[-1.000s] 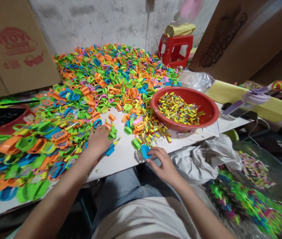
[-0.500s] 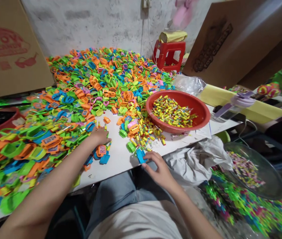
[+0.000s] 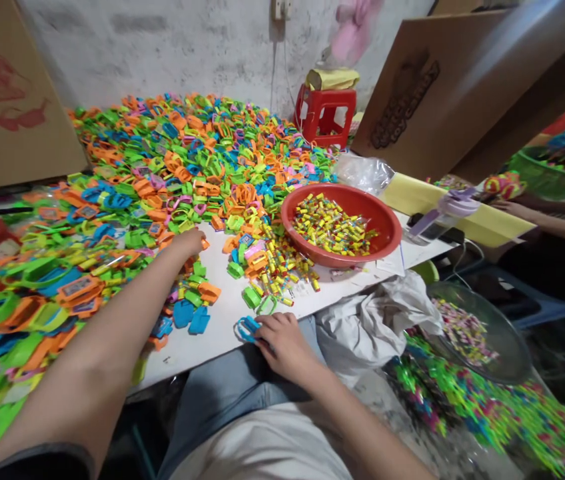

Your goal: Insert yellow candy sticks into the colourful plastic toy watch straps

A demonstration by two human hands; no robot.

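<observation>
At the table's front edge, my right hand point(image 3: 282, 343) has its fingers closed on a blue toy watch point(image 3: 247, 328). A green toy watch point(image 3: 266, 305) lies just beyond it, beside another green one point(image 3: 251, 297). My left hand point(image 3: 192, 244) reaches out over the near side of the big pile of toy watches point(image 3: 177, 147). A bit of an orange toy watch point(image 3: 205, 243) shows at its fingertips, but the fingers themselves are mostly hidden. Below that wrist sits a small group with blue toy watches point(image 3: 198, 320) and an orange one point(image 3: 209, 291).
A red basin point(image 3: 392, 233) holds many small yellow wrapped candies, with more candies point(image 3: 287, 267) spilled beside it. Behind stand a red stool point(image 3: 330, 113) and cardboard boxes point(image 3: 412, 93). White plastic sheeting point(image 3: 372, 327) hangs at the table edge. Another person's arm point(image 3: 537, 217) is at far right.
My left hand has moved forward from the small group to the orange toy watch. My right hand has drawn the blue toy watch left and nearer to me. The view has shifted slightly.
</observation>
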